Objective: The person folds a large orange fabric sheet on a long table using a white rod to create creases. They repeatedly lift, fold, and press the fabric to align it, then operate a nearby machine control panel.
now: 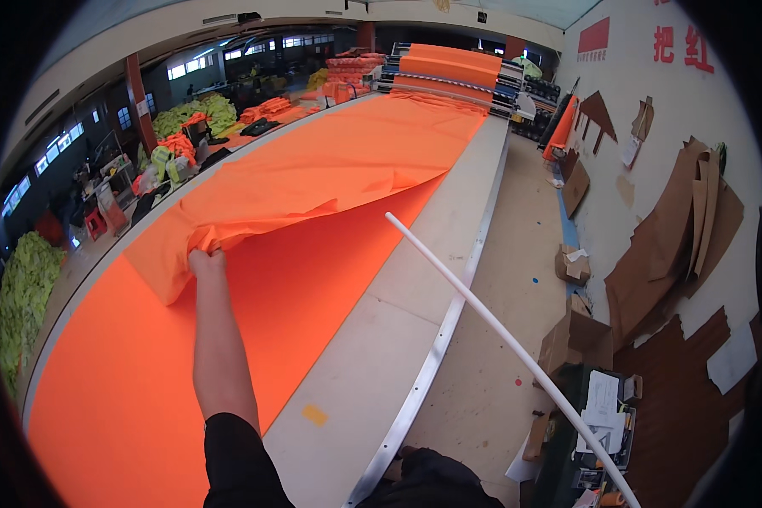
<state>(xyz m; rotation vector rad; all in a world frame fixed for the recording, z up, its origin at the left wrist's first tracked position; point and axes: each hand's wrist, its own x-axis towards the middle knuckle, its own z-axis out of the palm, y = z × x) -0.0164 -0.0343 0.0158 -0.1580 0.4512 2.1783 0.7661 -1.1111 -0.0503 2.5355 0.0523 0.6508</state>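
While my left hand (207, 262) fingers pinch the folded orange fabric (313, 169) near the surface's (372, 339) left edge, my right hand stays unseen.

Cardboard boxes (577, 339) are sitting on the floor (516, 279) to the right of the cutting table's metal edge rail (449, 317). Brown paper patterns (677, 229) are hanging on the white wall. Yellow-green fabric piles (24, 292) are lying beyond the table's left edge.

You gripped matt, smooth orange cloth (313, 169); the table (372, 339) looked pale and dull with a shiny metal edge rail (436, 356), beside a glossy white plastic rod (499, 330).
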